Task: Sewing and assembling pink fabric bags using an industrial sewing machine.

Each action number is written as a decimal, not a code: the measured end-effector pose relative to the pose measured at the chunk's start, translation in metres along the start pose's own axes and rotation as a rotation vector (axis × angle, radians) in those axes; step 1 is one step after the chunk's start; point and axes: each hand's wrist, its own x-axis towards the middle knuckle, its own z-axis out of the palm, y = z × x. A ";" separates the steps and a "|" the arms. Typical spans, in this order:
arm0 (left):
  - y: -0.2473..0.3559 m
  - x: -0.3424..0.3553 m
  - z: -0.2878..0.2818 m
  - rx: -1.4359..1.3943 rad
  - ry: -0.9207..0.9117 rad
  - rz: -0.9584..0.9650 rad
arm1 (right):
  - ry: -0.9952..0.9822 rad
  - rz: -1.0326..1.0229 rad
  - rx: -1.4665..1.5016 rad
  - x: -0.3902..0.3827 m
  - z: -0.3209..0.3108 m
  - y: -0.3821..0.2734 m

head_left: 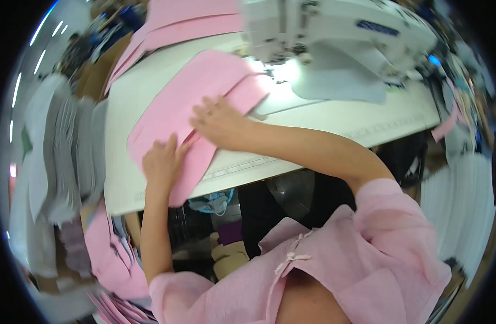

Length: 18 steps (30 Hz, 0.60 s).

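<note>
A flat pink fabric piece with a lengthwise fold or seam lies on the white sewing table, its far right end close to the lit needle area of the white sewing machine. My left hand rests on its near part, fingers apart, thumb beside the fold. Across the fold, my right hand presses on the fabric with its fingers spread. The near corner of the piece hangs over the table's front edge. Whether my fingertips hold any of the fold's edge is hard to make out.
A grey flat piece lies under the machine's arm. More pink fabric sits at the table's back. Grey and white stacked sheets stand left of the table; pink pieces hang below. White stacked material is at right.
</note>
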 end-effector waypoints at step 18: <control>0.264 0.114 -0.034 -0.287 0.056 0.942 | -0.212 0.233 1.176 -0.101 -0.045 -0.026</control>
